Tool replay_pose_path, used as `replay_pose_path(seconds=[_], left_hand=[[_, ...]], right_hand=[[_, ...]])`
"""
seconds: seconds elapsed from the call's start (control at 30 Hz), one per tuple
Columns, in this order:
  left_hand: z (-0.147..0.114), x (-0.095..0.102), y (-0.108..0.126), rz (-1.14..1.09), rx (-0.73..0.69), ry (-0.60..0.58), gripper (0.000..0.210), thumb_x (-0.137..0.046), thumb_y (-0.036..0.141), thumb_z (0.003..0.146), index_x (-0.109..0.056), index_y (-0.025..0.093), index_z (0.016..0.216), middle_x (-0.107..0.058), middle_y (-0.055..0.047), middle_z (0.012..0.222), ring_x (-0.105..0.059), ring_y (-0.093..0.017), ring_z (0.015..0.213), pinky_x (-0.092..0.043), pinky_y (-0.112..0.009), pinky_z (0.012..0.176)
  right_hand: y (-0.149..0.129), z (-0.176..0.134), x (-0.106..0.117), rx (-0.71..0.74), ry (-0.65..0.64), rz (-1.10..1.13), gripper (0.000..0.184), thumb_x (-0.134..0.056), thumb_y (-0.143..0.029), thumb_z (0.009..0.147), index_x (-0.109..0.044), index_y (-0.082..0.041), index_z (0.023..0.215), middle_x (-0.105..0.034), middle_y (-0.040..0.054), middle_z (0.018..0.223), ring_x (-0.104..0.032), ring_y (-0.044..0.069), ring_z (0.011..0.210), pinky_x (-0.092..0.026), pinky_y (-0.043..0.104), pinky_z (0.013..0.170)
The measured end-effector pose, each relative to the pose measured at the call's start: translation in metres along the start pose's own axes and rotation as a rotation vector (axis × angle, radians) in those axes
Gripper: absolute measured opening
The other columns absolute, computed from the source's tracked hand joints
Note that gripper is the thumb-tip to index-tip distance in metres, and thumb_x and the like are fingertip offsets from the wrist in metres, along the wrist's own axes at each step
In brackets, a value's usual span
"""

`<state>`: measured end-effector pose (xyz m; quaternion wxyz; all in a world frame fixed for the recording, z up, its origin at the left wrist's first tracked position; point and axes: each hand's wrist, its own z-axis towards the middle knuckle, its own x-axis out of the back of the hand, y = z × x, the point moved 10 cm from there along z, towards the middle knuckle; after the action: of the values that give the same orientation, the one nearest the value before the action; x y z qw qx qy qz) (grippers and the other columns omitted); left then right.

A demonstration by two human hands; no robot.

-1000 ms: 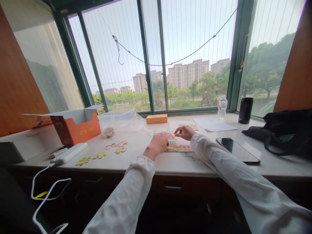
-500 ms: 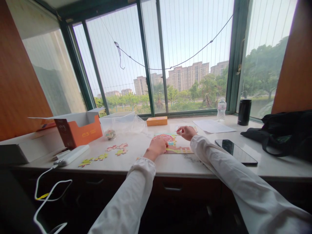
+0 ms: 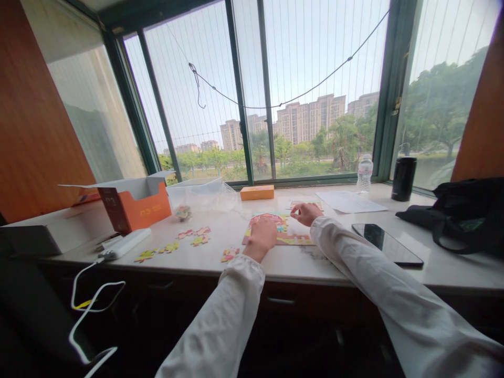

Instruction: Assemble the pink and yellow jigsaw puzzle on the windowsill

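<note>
A partly assembled jigsaw puzzle (image 3: 293, 240) with a red, yellow and brown picture lies on the white countertop. My left hand (image 3: 263, 233) rests palm down on its left part, fingers reaching forward over the picture and partly hidden by the back of the hand. Over the upper right side is my right hand (image 3: 309, 213), thumb and forefinger drawn together in a pinch; anything between them is too small to make out. Beside my left wrist lie pink and yellow puzzle pieces (image 3: 229, 254). Farther left are yellow-green pieces (image 3: 169, 248) and pink pieces (image 3: 203, 231).
An orange open box (image 3: 151, 202), a clear plastic bag (image 3: 220, 202) and a small orange box (image 3: 257, 192) stand behind. To the right are a paper sheet (image 3: 350, 202), a phone (image 3: 388, 244), a water bottle (image 3: 364, 173), a black flask (image 3: 403, 178) and a black bag (image 3: 457, 215).
My left hand has moved slightly over the puzzle, uncovering the pieces beside its wrist. My right hand keeps its pinch over the upper right side. The whole view has shifted a little.
</note>
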<state>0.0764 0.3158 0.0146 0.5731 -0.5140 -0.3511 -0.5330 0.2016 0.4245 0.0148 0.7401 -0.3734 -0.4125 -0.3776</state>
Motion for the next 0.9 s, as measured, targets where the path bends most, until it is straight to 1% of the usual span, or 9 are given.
replay_pose_path(seconds=[0.07, 0.13, 0.27, 0.43, 0.5, 0.6, 0.73, 0.83, 0.9], left_hand=[[-0.003, 0.005, -0.017, -0.004, 0.018, 0.009, 0.027, -0.053, 0.017, 0.087, -0.07, 0.018, 0.108, -0.065, -0.015, 0.115, -0.054, -0.026, 0.112, -0.045, -0.038, 0.096], [-0.012, 0.014, -0.042, -0.028, 0.056, 0.053, 0.036, -0.046, 0.014, 0.088, -0.068, 0.021, 0.116, -0.065, -0.013, 0.116, -0.055, -0.026, 0.111, -0.046, -0.039, 0.094], [-0.051, 0.027, -0.11, -0.197, 0.187, 0.229, 0.052, -0.039, 0.006, 0.084, -0.068, 0.03, 0.12, -0.069, -0.006, 0.114, -0.059, -0.024, 0.107, -0.048, -0.035, 0.09], [-0.112, 0.017, -0.189, -0.302, 0.392, 0.35, 0.042, -0.039, 0.014, 0.087, -0.074, 0.027, 0.107, -0.072, -0.003, 0.11, -0.061, -0.021, 0.105, -0.046, -0.03, 0.087], [-0.13, 0.007, -0.21, -0.332, 0.474, 0.329, 0.035, -0.041, 0.025, 0.09, -0.074, 0.027, 0.1, -0.074, -0.003, 0.103, -0.063, -0.022, 0.097, -0.046, -0.029, 0.08], [-0.144, -0.009, -0.225, -0.379, 0.527, 0.279, 0.039, -0.039, 0.04, 0.093, -0.073, 0.024, 0.082, -0.072, -0.004, 0.082, -0.063, -0.021, 0.078, -0.039, -0.028, 0.065], [-0.15, -0.011, -0.225, -0.463, 0.472, 0.446, 0.052, -0.029, 0.042, 0.098, -0.062, 0.018, 0.065, -0.062, -0.004, 0.061, -0.056, -0.016, 0.062, -0.032, -0.027, 0.059], [-0.156, -0.018, -0.226, -0.471, 0.502, 0.517, 0.053, -0.027, 0.04, 0.099, -0.059, 0.018, 0.064, -0.06, -0.004, 0.058, -0.054, -0.015, 0.059, -0.029, -0.027, 0.06], [-0.159, -0.023, -0.224, -0.445, 0.511, 0.509, 0.051, -0.027, 0.038, 0.1, -0.061, 0.018, 0.067, -0.063, -0.005, 0.061, -0.057, -0.016, 0.062, -0.03, -0.028, 0.061]], right_hand=[[-0.001, -0.001, 0.001, 0.003, 0.002, 0.002, 0.024, -0.058, -0.042, 0.086, -0.075, -0.028, 0.097, -0.072, 0.0022, 0.089, -0.063, 0.019, 0.089, -0.037, 0.034, 0.09], [-0.002, -0.001, 0.003, 0.009, 0.005, 0.012, 0.024, -0.059, -0.042, 0.086, -0.075, -0.029, 0.098, -0.072, 0.0021, 0.09, -0.063, 0.019, 0.088, -0.037, 0.034, 0.09], [-0.005, -0.002, 0.003, 0.029, 0.0, 0.008, 0.024, -0.059, -0.041, 0.085, -0.075, -0.027, 0.096, -0.072, 0.0025, 0.087, -0.062, 0.019, 0.084, -0.037, 0.033, 0.089], [-0.012, -0.005, 0.001, 0.066, 0.009, -0.017, 0.025, -0.058, -0.043, 0.085, -0.076, -0.027, 0.095, -0.071, 0.0018, 0.083, -0.062, 0.018, 0.08, -0.038, 0.032, 0.085], [-0.012, -0.006, -0.001, 0.074, 0.012, -0.023, 0.026, -0.057, -0.044, 0.085, -0.076, -0.028, 0.095, -0.071, 0.0011, 0.081, -0.062, 0.017, 0.077, -0.039, 0.032, 0.082], [-0.008, -0.007, -0.005, 0.067, -0.002, -0.035, 0.027, -0.057, -0.045, 0.084, -0.076, -0.029, 0.093, -0.071, -0.0001, 0.079, -0.061, 0.017, 0.072, -0.04, 0.03, 0.077], [0.003, -0.008, -0.009, 0.042, -0.009, -0.063, 0.029, -0.056, -0.047, 0.083, -0.076, -0.029, 0.093, -0.07, -0.0001, 0.076, -0.061, 0.016, 0.07, -0.04, 0.03, 0.073], [0.014, -0.007, -0.011, 0.033, 0.006, -0.05, 0.029, -0.055, -0.048, 0.083, -0.076, -0.028, 0.092, -0.069, 0.0002, 0.073, -0.061, 0.017, 0.069, -0.04, 0.03, 0.07], [0.022, -0.006, -0.016, 0.034, -0.001, -0.028, 0.028, -0.058, -0.05, 0.081, -0.075, -0.029, 0.088, -0.067, 0.0004, 0.069, -0.06, 0.017, 0.064, -0.041, 0.031, 0.067]])
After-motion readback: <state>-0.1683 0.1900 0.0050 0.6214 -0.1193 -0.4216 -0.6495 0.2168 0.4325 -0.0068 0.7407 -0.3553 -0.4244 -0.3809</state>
